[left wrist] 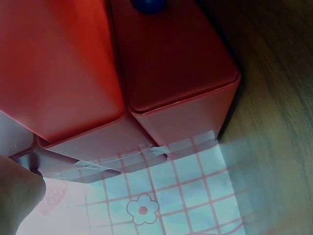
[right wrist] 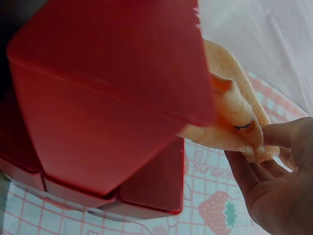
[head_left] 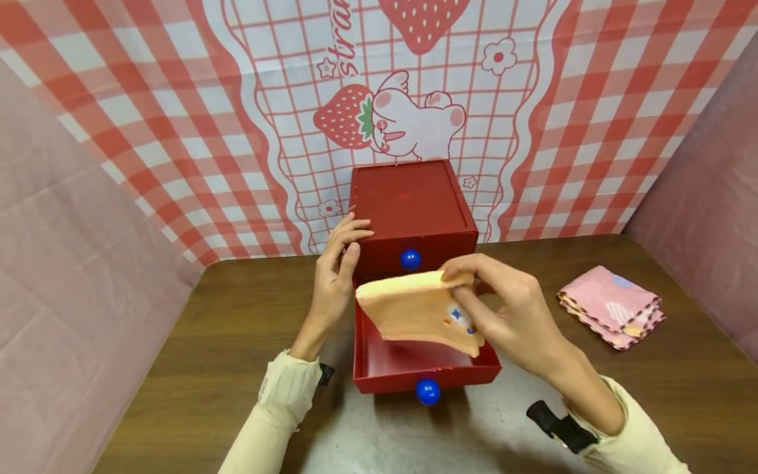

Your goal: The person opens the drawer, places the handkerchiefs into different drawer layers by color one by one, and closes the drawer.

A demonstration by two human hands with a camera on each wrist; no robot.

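Now | folded cloth (head_left: 408, 313) | pale orange | small blue-and-white motif (head_left: 457, 315)

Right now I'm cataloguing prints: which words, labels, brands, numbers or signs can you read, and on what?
"stra…": red lettering, turned sideways on the backdrop; the rest is cut off or unclear.
Small motif on the yellow cloth: too small to tell if it includes letters.
No readable text on the red drawer unit or pink cloth.
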